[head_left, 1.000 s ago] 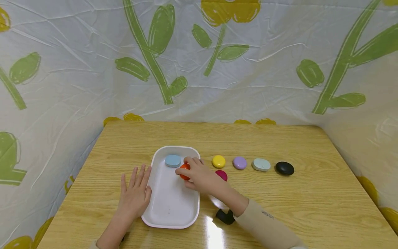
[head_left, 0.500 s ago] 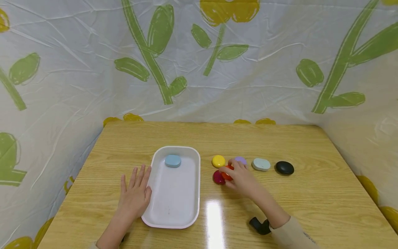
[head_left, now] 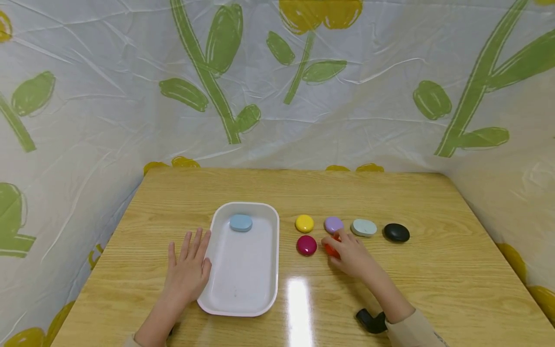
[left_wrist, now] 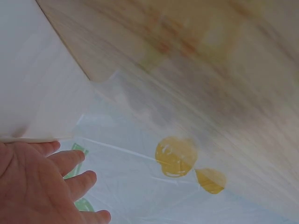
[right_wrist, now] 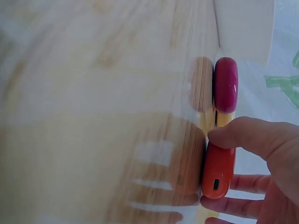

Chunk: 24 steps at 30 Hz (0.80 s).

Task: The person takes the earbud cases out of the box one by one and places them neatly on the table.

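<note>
My right hand (head_left: 353,255) pinches a round orange-red pebble-shaped gadget (head_left: 331,248) between thumb and fingers, at the table surface. A small port shows on the edge of this orange-red gadget (right_wrist: 218,170) in the right wrist view. Just left of it lies a dark-pink disc (head_left: 306,246); behind it sits a lilac one (head_left: 334,224). My left hand (head_left: 186,272), fingers straight and spread, touches the left side of a white tray (head_left: 277,270). Inside that tray, near its far end, is a light-blue rounded block (head_left: 241,222).
A yellow disc (head_left: 305,223), a pale grey-green oval (head_left: 363,227) and a black oval (head_left: 396,233) make a row with the lilac disc. The black wrist-camera piece (head_left: 371,321) hangs beneath the right forearm. A flower-print sheet (head_left: 347,120) stands behind the wooden table (head_left: 433,289).
My right hand has carried the orange-red gadget from over the tray's right side rightward, past the dark-pink disc, down to the table. The left hand stays still.
</note>
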Each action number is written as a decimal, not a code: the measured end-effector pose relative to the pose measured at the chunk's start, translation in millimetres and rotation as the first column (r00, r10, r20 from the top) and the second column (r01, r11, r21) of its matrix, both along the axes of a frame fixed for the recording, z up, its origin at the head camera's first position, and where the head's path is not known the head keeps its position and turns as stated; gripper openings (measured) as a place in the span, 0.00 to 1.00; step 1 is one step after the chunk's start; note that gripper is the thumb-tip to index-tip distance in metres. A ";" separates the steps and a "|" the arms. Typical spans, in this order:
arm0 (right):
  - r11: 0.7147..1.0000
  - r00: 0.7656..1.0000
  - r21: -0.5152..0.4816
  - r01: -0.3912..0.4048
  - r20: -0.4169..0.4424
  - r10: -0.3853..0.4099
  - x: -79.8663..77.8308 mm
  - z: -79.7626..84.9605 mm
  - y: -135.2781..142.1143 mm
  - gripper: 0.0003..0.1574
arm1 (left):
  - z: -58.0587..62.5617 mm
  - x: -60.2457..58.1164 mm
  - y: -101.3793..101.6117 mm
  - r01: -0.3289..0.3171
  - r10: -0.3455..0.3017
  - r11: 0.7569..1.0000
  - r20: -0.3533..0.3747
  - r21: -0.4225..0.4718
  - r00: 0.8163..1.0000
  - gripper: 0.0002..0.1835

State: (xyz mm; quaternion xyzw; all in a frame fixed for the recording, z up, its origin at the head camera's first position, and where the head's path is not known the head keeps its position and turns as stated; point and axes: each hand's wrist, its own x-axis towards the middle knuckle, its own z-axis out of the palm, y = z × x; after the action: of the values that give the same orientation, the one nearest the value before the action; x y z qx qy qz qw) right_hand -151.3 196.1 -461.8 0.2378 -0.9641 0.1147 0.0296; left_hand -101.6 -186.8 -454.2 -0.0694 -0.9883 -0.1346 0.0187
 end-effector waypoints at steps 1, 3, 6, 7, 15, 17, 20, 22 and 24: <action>1.000 1.000 0.003 0.002 0.007 -0.002 0.3 0.3 0.0 0.21 | 0.1 -0.1 0.1 0.000 0.000 1.000 0.001 0.000 1.000 0.29; 1.000 1.000 0.005 0.006 0.020 -0.006 0.8 0.7 -0.2 0.22 | 0.6 0.0 0.2 0.000 0.000 1.000 0.002 0.002 1.000 0.29; 1.000 1.000 0.005 0.005 0.020 -0.005 1.3 1.0 -0.4 0.22 | 0.8 0.1 0.4 -0.001 0.001 1.000 0.007 0.000 1.000 0.29; 1.000 1.000 0.005 0.005 0.019 -0.005 1.4 1.0 -0.4 0.22 | 0.8 0.1 0.4 -0.001 0.001 1.000 0.010 0.001 1.000 0.29; 1.000 1.000 0.008 0.006 0.020 -0.006 1.8 3.6 -1.0 0.23 | 0.2 0.1 0.6 -0.004 0.004 1.000 0.012 0.003 1.000 0.29; 1.000 1.000 0.006 -0.001 0.008 0.001 1.4 5.2 -1.9 0.23 | 0.1 0.2 0.7 -0.004 0.004 1.000 0.010 0.005 1.000 0.29; 1.000 0.999 -0.004 -0.021 -0.031 0.021 -0.5 10.1 -5.7 0.23 | 0.1 0.4 0.7 -0.004 0.004 1.000 0.007 0.004 1.000 0.29; 0.999 0.997 -0.018 -0.046 -0.064 0.045 -3.1 15.5 -10.9 0.23 | 0.0 0.6 0.6 -0.004 0.004 1.000 0.003 0.004 1.000 0.29; 0.996 0.993 -0.030 -0.078 -0.087 0.075 -6.5 22.6 -18.5 0.24 | 0.0 0.8 0.4 -0.004 0.004 1.000 0.001 0.003 1.000 0.29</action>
State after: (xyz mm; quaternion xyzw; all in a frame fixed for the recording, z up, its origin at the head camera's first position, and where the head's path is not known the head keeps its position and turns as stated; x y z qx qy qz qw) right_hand -157.9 177.6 -439.2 0.2789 -0.9500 0.1215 0.0704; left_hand -100.8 -186.4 -454.2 -0.0675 -0.9882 -0.1361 0.0186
